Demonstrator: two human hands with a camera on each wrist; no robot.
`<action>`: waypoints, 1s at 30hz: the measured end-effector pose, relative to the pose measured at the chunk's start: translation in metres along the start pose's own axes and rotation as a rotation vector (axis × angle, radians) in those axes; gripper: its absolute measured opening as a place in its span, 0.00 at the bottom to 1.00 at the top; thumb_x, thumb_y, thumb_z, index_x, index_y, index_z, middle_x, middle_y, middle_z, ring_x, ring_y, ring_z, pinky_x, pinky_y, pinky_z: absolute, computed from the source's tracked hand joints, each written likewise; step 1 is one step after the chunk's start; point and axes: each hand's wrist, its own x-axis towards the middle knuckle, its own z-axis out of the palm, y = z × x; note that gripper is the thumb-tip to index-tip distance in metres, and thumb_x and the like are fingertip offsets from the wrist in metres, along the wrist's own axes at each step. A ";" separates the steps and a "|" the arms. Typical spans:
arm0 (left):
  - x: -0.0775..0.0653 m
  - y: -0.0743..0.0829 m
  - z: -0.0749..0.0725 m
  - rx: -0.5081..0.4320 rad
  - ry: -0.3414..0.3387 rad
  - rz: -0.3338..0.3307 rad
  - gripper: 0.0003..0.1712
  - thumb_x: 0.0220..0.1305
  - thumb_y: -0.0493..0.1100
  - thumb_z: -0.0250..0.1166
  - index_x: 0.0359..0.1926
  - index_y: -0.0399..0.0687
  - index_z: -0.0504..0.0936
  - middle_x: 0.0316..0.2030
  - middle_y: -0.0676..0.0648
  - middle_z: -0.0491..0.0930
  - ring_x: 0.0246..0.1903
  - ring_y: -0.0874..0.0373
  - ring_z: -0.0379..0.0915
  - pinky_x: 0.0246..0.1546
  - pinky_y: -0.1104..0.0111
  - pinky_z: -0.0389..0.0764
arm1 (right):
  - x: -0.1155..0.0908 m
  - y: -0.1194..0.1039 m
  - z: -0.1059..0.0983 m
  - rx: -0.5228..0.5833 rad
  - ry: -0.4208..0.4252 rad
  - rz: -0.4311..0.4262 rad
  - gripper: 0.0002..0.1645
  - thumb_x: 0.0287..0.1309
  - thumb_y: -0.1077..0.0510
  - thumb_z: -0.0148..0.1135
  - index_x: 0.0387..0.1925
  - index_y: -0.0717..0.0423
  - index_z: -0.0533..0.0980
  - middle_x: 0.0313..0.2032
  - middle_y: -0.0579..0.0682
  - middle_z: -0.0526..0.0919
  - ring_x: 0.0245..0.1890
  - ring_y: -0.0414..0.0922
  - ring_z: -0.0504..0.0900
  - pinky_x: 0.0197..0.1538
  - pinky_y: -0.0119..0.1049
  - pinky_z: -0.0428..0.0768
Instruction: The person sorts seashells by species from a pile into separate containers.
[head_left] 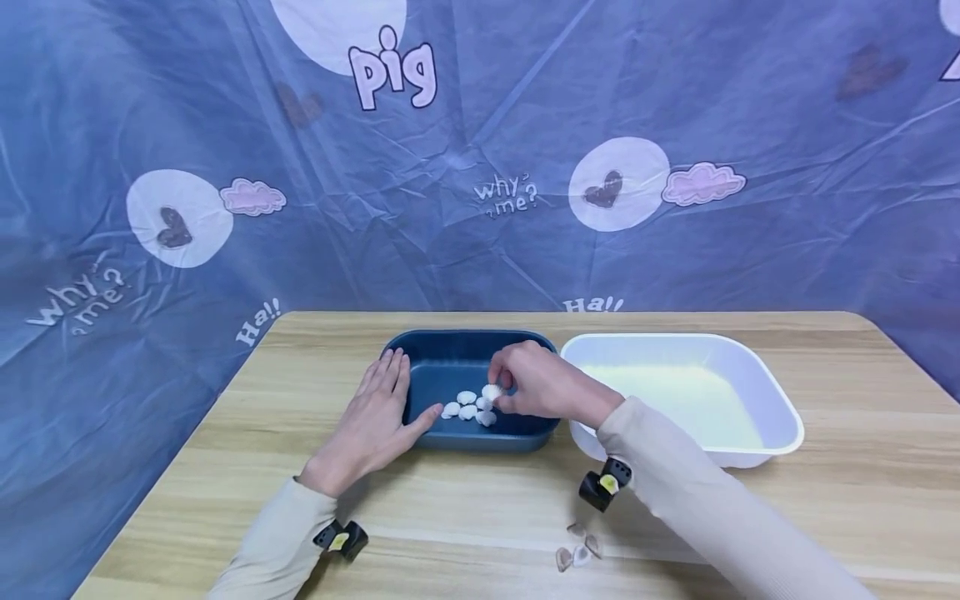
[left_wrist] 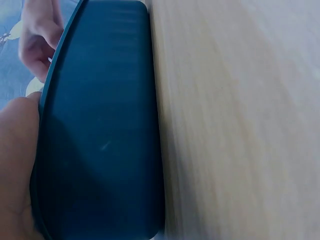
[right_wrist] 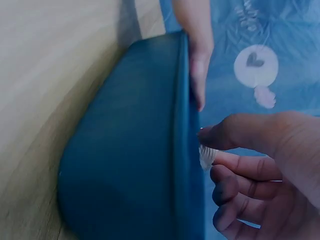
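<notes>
My left hand (head_left: 372, 417) lies over the left end of a dark blue tray (head_left: 480, 443), fingers straight along the side rim and thumb across the front rim. Above the tray's right part, my right hand (head_left: 538, 385) pinches a white ribbed seashell (right_wrist: 206, 157) between thumb and index finger. Several other white seashells (head_left: 468, 412) lie together on the tray floor, just left of the pinching fingertips. From the left wrist view, the tray's outer wall (left_wrist: 100, 120) hides everything inside.
A white tray (head_left: 750, 457) stands immediately right of the blue one, under my right forearm. Several small brownish and pale shells (head_left: 581, 554) lie on the wooden table (head_left: 450, 533) near its front. A patterned blue cloth (head_left: 465, 250) hangs behind the table.
</notes>
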 end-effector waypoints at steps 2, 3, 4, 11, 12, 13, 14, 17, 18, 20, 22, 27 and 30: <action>0.000 0.000 0.000 0.000 0.001 0.003 0.54 0.67 0.71 0.46 0.71 0.27 0.50 0.73 0.32 0.47 0.73 0.42 0.36 0.72 0.53 0.42 | 0.005 0.005 0.002 -0.003 0.002 0.024 0.08 0.52 0.59 0.70 0.34 0.56 0.80 0.24 0.43 0.74 0.20 0.38 0.68 0.30 0.32 0.73; 0.000 0.000 0.001 0.000 0.002 0.004 0.54 0.67 0.71 0.46 0.71 0.27 0.50 0.73 0.32 0.47 0.73 0.42 0.36 0.72 0.53 0.42 | 0.007 0.007 0.003 -0.006 0.005 0.032 0.08 0.52 0.59 0.70 0.33 0.56 0.80 0.23 0.43 0.74 0.20 0.38 0.68 0.30 0.32 0.73; 0.001 0.000 0.001 0.002 0.004 0.004 0.54 0.67 0.71 0.46 0.71 0.27 0.50 0.73 0.32 0.47 0.73 0.42 0.37 0.72 0.53 0.42 | 0.009 0.009 0.005 -0.008 0.004 0.042 0.08 0.51 0.59 0.70 0.32 0.55 0.79 0.22 0.43 0.73 0.19 0.38 0.68 0.30 0.32 0.72; 0.000 -0.001 0.001 0.004 0.007 0.011 0.54 0.67 0.70 0.46 0.71 0.27 0.50 0.73 0.32 0.47 0.73 0.41 0.38 0.72 0.53 0.42 | 0.024 0.021 0.017 -0.028 -0.016 0.127 0.07 0.51 0.58 0.70 0.30 0.54 0.79 0.19 0.43 0.73 0.21 0.39 0.71 0.29 0.32 0.73; 0.001 -0.001 0.002 0.006 0.008 0.012 0.54 0.67 0.70 0.46 0.71 0.27 0.50 0.73 0.32 0.47 0.73 0.41 0.39 0.72 0.53 0.42 | 0.027 0.022 0.020 -0.031 -0.019 0.139 0.07 0.51 0.57 0.71 0.30 0.54 0.79 0.19 0.43 0.73 0.21 0.39 0.71 0.29 0.32 0.73; 0.001 -0.001 0.002 0.007 0.007 0.011 0.54 0.67 0.70 0.46 0.71 0.27 0.50 0.73 0.32 0.47 0.73 0.41 0.39 0.72 0.53 0.42 | 0.029 0.022 0.022 -0.036 -0.022 0.149 0.08 0.51 0.57 0.71 0.30 0.54 0.79 0.18 0.43 0.73 0.20 0.39 0.72 0.28 0.33 0.73; 0.001 -0.001 0.002 0.009 0.006 0.011 0.54 0.67 0.70 0.46 0.72 0.27 0.50 0.73 0.32 0.47 0.73 0.42 0.39 0.72 0.53 0.42 | 0.031 0.023 0.024 -0.040 -0.024 0.156 0.08 0.51 0.57 0.71 0.30 0.54 0.79 0.17 0.44 0.73 0.20 0.39 0.72 0.28 0.33 0.73; 0.001 -0.001 0.003 0.014 0.004 0.008 0.54 0.67 0.71 0.45 0.72 0.28 0.50 0.73 0.33 0.47 0.73 0.42 0.39 0.72 0.53 0.42 | 0.036 0.022 0.030 -0.055 -0.037 0.190 0.08 0.51 0.57 0.71 0.31 0.54 0.80 0.17 0.44 0.74 0.20 0.40 0.73 0.28 0.34 0.74; 0.001 -0.002 0.003 0.016 0.003 0.008 0.54 0.67 0.71 0.45 0.72 0.28 0.50 0.73 0.33 0.47 0.73 0.42 0.39 0.72 0.53 0.42 | 0.038 0.022 0.031 -0.059 -0.044 0.203 0.08 0.51 0.57 0.71 0.32 0.55 0.80 0.18 0.44 0.74 0.20 0.40 0.74 0.28 0.35 0.74; 0.001 -0.001 0.002 0.015 0.002 0.008 0.54 0.67 0.71 0.45 0.72 0.28 0.50 0.73 0.33 0.47 0.73 0.42 0.39 0.72 0.53 0.43 | 0.041 0.021 0.034 -0.068 -0.058 0.226 0.08 0.52 0.57 0.70 0.32 0.55 0.80 0.20 0.45 0.75 0.21 0.41 0.74 0.29 0.35 0.75; 0.001 -0.001 0.002 0.015 0.002 0.008 0.54 0.67 0.71 0.45 0.72 0.28 0.50 0.73 0.33 0.47 0.73 0.42 0.39 0.72 0.53 0.43 | 0.044 0.019 0.035 -0.076 -0.065 0.244 0.08 0.53 0.56 0.70 0.33 0.55 0.80 0.23 0.45 0.76 0.23 0.42 0.75 0.30 0.36 0.76; 0.001 -0.001 0.002 0.018 0.000 0.006 0.53 0.67 0.70 0.46 0.72 0.28 0.50 0.73 0.33 0.47 0.73 0.42 0.39 0.72 0.53 0.42 | 0.048 0.018 0.038 -0.081 -0.072 0.279 0.08 0.54 0.56 0.70 0.34 0.55 0.80 0.27 0.46 0.77 0.25 0.43 0.76 0.32 0.37 0.77; 0.001 -0.001 0.002 0.017 -0.003 0.003 0.53 0.67 0.70 0.46 0.72 0.28 0.50 0.73 0.33 0.47 0.73 0.42 0.39 0.72 0.53 0.42 | 0.050 0.018 0.038 -0.079 -0.075 0.295 0.08 0.55 0.56 0.69 0.34 0.56 0.80 0.27 0.46 0.77 0.26 0.43 0.76 0.33 0.38 0.77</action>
